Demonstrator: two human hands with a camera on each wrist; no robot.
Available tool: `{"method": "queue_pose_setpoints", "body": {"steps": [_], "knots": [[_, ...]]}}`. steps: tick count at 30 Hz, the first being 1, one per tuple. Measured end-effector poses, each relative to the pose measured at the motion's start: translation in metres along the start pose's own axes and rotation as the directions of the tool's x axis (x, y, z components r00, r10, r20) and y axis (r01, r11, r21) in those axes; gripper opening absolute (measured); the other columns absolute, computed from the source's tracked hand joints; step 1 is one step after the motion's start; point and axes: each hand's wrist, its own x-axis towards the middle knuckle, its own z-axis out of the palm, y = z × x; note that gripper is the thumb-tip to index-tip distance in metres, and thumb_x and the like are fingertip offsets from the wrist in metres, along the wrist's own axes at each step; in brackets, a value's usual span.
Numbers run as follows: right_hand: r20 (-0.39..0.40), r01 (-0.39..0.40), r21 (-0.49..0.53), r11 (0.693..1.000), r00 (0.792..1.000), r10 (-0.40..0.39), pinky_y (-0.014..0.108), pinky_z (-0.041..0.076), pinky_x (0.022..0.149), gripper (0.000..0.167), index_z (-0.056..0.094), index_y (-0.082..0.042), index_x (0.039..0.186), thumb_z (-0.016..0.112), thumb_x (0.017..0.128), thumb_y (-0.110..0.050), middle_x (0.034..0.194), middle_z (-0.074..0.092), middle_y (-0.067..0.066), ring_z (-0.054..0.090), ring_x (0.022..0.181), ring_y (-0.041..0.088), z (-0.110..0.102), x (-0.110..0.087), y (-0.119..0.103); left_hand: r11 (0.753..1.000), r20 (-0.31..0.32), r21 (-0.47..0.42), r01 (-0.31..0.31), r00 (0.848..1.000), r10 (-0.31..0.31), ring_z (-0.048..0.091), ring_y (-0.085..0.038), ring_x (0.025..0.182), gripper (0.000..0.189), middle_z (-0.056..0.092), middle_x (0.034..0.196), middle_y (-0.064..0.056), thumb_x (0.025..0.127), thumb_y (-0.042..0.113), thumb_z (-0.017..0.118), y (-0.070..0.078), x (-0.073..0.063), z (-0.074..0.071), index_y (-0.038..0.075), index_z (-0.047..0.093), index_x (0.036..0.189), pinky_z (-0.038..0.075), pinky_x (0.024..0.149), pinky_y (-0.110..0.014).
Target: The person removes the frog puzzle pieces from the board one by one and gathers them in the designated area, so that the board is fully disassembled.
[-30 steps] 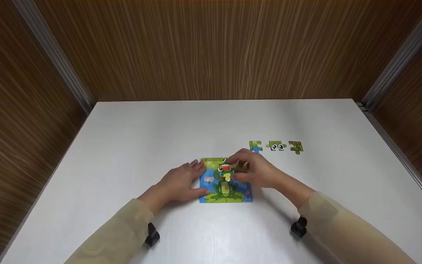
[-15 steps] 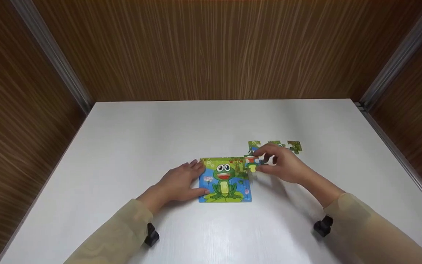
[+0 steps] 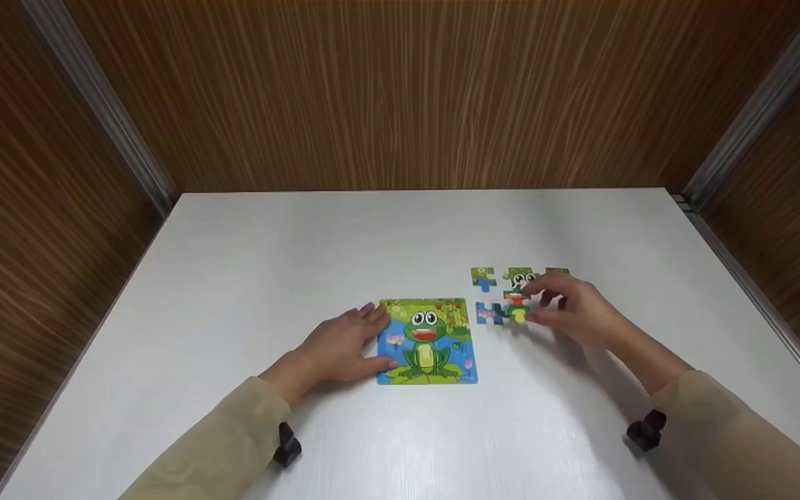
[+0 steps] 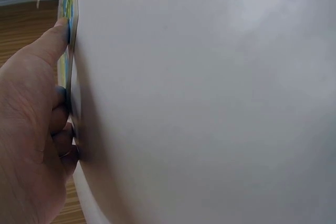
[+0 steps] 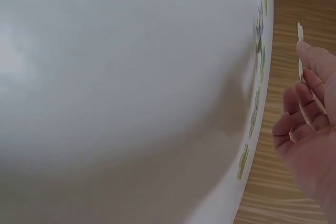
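A frog-picture puzzle board [image 3: 426, 347] lies flat on the white table. My left hand [image 3: 341, 347] rests along its left side; its thumb touches the lower left part and the fingertips the upper left corner. In the left wrist view, the left hand's thumb [image 4: 55, 38] lies at the board's edge. To the right of the board, my right hand [image 3: 573, 305] pinches a puzzle piece [image 3: 518, 310] showing the frog's red mouth. Seen edge-on in the right wrist view, this piece [image 5: 300, 32] is raised above the table between thumb and finger.
Loose pieces lie right of the board: a green-and-blue one [image 3: 483, 278], one with the frog's eyes [image 3: 521, 278], a partly covered brown-green one [image 3: 557, 271] and a pink-flower one [image 3: 487, 312]. Wood-grain panels [image 3: 400, 97] stand behind the white table [image 3: 317, 243].
My right hand has moved right with the mouth piece, from over the board to above the loose pieces, uncovering the whole frog picture. My left hand stays in place.
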Motion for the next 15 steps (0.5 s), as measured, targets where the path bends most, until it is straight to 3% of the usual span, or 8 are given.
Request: {"method": "queue_pose_setpoints", "body": {"steps": [6,15], "knots": [[-0.012,-0.048,-0.005,0.999,0.999,0.048,0.025,0.049,0.079,0.028,0.076,-0.012,0.119,0.084,0.092,-0.011,0.136,0.065,0.01,0.061,0.103,0.025,-0.008,-0.006,0.011,1.0,0.005,0.002,-0.001,1.0,0.001,0.028,-0.033,0.159,0.091,0.033,0.171,-0.01,0.098,0.067,0.06,0.0,0.0,-0.001,0.008,0.04,0.164,0.032,0.124,-0.054],[0.011,-0.136,-0.025,0.99,0.991,0.136,0.026,0.052,0.076,0.03,0.076,-0.013,0.121,0.084,0.092,-0.013,0.124,0.066,0.009,0.059,0.101,0.026,-0.014,-0.012,0.026,1.0,-0.004,0.003,-0.004,1.0,0.004,0.029,-0.033,0.158,0.091,0.035,0.17,-0.011,0.098,0.066,0.061,0.0,0.0,0.0,0.007,0.041,0.163,0.032,0.124,-0.052]]}}
